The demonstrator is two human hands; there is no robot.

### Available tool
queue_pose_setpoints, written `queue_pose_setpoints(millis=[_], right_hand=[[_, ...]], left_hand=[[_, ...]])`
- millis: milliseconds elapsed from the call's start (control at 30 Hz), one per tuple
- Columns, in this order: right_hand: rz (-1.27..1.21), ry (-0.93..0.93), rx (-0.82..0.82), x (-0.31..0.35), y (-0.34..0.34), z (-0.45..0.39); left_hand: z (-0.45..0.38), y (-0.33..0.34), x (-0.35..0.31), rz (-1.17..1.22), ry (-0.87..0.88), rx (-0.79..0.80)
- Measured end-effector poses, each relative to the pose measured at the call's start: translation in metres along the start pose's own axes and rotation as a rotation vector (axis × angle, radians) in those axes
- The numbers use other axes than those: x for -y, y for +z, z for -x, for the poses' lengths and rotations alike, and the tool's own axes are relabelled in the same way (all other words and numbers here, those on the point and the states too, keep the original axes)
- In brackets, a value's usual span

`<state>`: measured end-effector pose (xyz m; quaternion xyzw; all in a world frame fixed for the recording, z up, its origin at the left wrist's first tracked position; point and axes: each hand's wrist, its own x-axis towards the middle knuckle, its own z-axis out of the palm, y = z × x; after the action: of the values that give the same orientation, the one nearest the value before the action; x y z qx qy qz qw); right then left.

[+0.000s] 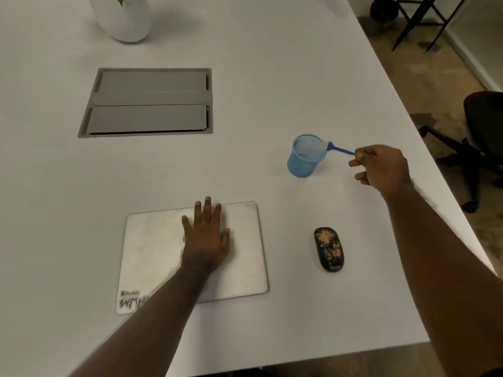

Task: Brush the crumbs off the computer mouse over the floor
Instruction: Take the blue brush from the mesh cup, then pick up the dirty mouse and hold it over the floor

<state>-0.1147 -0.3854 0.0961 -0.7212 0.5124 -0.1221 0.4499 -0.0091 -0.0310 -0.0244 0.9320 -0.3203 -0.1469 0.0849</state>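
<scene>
A black computer mouse (328, 249) speckled with tan crumbs lies on the white table, right of the mouse pad. My left hand (206, 235) rests flat, fingers spread, on the white mouse pad (239, 268). My right hand (381, 168) is raised beyond the mouse and pinches the end of a blue brush handle (340, 149). The brush's other end sits inside a light blue mesh cup (306, 156), where its bristles are hidden.
A grey cable hatch (148, 102) is set into the table (299, 63) at centre left. A white plant pot (122, 17) stands at the far edge. The table's right edge runs diagonally; beyond it are floor (435, 85) and a black office chair (481, 131).
</scene>
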Motion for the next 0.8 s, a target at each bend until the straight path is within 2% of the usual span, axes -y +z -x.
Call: queue_pose_setpoints(millis=[100, 233, 333, 500, 700, 800], right_hand=[[-0.185, 0.112, 0.101, -0.042, -0.018, 0.037], [-0.177, 0.180, 0.097, -0.108, -0.018, 0.084], [-0.227, 0.249, 0.059, -0.142, -0.004, 0.105], [-0.366, 0.282, 0.024, -0.162, 0.021, 0.119], [-0.443, 0.296, 0.047, -0.165, 0.030, 0.115], [-0.435, 0.307, 0.060, -0.164, 0.032, 0.114]], left_hand=[[0.004, -0.007, -0.036, 0.272, 0.079, -0.057], [0.010, -0.007, -0.100, 0.550, 0.111, -0.032], [0.016, -0.001, -0.146, 0.736, 0.008, 0.146], [0.017, 0.018, -0.191, 0.874, -0.230, 0.445], [0.014, 0.031, -0.207, 1.011, -0.393, 0.480], [0.012, 0.038, -0.209, 1.087, -0.397, 0.478]])
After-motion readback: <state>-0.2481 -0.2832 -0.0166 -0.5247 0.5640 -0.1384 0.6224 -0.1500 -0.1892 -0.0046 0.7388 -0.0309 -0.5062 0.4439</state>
